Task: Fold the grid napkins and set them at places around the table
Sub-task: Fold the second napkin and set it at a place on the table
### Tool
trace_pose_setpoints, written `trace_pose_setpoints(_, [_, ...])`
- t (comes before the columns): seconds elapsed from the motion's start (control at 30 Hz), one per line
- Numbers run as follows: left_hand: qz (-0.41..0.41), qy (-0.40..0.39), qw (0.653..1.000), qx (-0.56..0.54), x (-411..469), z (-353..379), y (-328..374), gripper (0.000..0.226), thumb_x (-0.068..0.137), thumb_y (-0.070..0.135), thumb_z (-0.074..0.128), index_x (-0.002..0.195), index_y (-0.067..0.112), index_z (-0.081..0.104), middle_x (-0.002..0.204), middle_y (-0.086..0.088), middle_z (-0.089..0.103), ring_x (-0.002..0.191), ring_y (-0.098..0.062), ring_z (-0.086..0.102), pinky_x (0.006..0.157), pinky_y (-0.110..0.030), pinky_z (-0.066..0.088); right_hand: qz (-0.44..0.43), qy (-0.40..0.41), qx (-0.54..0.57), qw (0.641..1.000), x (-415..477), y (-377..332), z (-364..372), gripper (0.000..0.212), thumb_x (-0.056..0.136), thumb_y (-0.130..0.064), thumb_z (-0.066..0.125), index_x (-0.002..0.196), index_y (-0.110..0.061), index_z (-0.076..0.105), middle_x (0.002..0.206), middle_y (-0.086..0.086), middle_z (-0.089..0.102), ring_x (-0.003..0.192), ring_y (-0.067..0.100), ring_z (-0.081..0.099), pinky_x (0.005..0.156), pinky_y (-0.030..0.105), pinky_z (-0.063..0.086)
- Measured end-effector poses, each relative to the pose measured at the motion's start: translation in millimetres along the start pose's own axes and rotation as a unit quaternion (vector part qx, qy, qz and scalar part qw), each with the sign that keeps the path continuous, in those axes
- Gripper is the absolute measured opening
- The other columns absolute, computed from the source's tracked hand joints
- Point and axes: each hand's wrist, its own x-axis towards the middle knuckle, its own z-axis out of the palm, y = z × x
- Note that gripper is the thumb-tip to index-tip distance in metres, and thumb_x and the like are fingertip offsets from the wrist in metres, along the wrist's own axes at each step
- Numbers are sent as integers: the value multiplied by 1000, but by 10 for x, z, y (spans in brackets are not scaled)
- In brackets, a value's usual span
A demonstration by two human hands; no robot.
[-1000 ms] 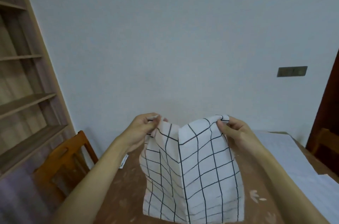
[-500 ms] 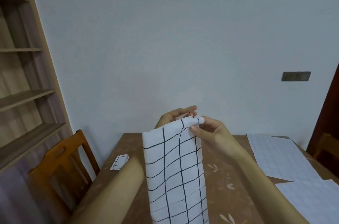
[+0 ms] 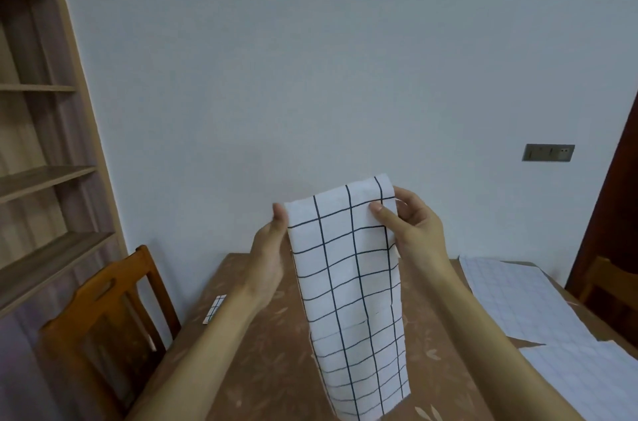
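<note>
A white napkin with a black grid point(image 3: 352, 289) hangs folded lengthwise in the air over the brown table point(image 3: 276, 369). My left hand point(image 3: 269, 255) pinches its top left corner, and my right hand point(image 3: 412, 223) grips the top right corner with the thumb in front. The cloth's lower end drops toward the table near the frame's bottom edge. A small folded grid napkin point(image 3: 214, 308) lies at the table's left edge, by the chair.
A wooden chair point(image 3: 103, 324) stands at the table's left side. Pale grid sheets point(image 3: 538, 317) lie flat on the table's right half. A wooden bookshelf point(image 3: 41, 144) fills the left wall. A dark chair point(image 3: 607, 286) and door frame sit at the far right.
The napkin went from spread wide between my hands to folded in half lengthwise; my hands met, then parted a little to hold the narrower strip's two top corners, held higher.
</note>
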Motion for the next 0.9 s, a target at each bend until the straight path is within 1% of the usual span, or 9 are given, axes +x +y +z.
trace_pose_setpoints(0.07, [24, 39, 996, 72, -1, 20, 3, 46, 78, 56, 66, 103, 19, 76, 111, 1, 77, 114, -23, 69, 91, -32, 56, -2, 5, 2, 1000, 23, -5, 33, 32, 88, -6, 73, 118, -15, 65, 100, 11, 77, 92, 24, 74, 79, 38, 59])
trace_pose_setpoints(0.13, [52, 89, 990, 95, 6, 28, 16, 24, 75, 35, 75, 91, 16, 76, 94, -1, 80, 96, -24, 75, 81, -37, 60, -1, -21, -19, 1000, 24, -5, 44, 41, 86, -6, 75, 123, -19, 63, 105, 9, 77, 97, 24, 74, 83, 39, 59])
trace_pose_setpoints(0.23, [72, 102, 987, 102, 16, -20, 54, 19, 77, 28, 77, 88, 13, 77, 92, -8, 79, 92, -28, 75, 83, -44, 61, 34, -112, -85, 989, 23, -30, 9, 47, 85, -24, 76, 130, -21, 61, 118, 1, 74, 110, 19, 71, 94, 41, 55])
trace_pose_setpoints(0.33, [59, 87, 989, 100, 37, -72, 100, 7, 82, 18, 76, 88, 16, 78, 92, -5, 80, 90, -22, 76, 79, -36, 60, 96, -162, -98, 977, 22, -45, -15, 47, 86, -45, 66, 121, -14, 68, 117, 3, 75, 110, 21, 71, 96, 40, 53])
trace_pose_setpoints(0.47, [60, 80, 990, 100, 45, -105, 132, 10, 85, 10, 75, 92, 17, 78, 94, -3, 80, 91, -20, 76, 79, -31, 60, 85, -107, -91, 986, 26, -15, 1, 41, 86, -39, 70, 106, -4, 74, 104, 14, 78, 101, 32, 74, 91, 47, 58])
trace_pose_setpoints(0.63, [48, 96, 989, 99, 12, -165, 121, 10, 84, 14, 76, 94, 12, 77, 95, -4, 80, 91, -20, 76, 79, -31, 62, 29, -73, -123, 989, 45, -4, 44, 40, 92, -36, 67, 93, 4, 72, 98, 20, 77, 92, 30, 75, 87, 46, 58])
trace_pose_setpoints(0.77, [52, 98, 988, 107, -21, -164, 79, 13, 83, 9, 76, 95, 15, 76, 93, 3, 80, 88, -12, 76, 73, -20, 59, -4, -86, -152, 985, 26, -9, 42, 45, 99, -36, 60, 63, -9, 64, 66, 0, 59, 66, 13, 56, 69, 29, 47])
trace_pose_setpoints(0.83, [56, 106, 987, 110, -26, -145, 89, 15, 80, 9, 79, 94, 13, 76, 92, 1, 80, 88, -15, 76, 74, -24, 61, -13, -103, -162, 981, 25, -18, 31, 48, 100, -38, 58, 75, 3, 59, 73, 8, 51, 72, 18, 50, 74, 34, 41])
trace_pose_setpoints(0.9, [60, 114, 986, 109, -20, -128, 106, 19, 77, 10, 82, 95, 9, 76, 92, -3, 80, 88, -19, 77, 78, -31, 62, -13, -107, -165, 980, 15, -36, 22, 46, 101, -38, 55, 90, 6, 63, 78, 22, 59, 79, 22, 55, 77, 41, 47])
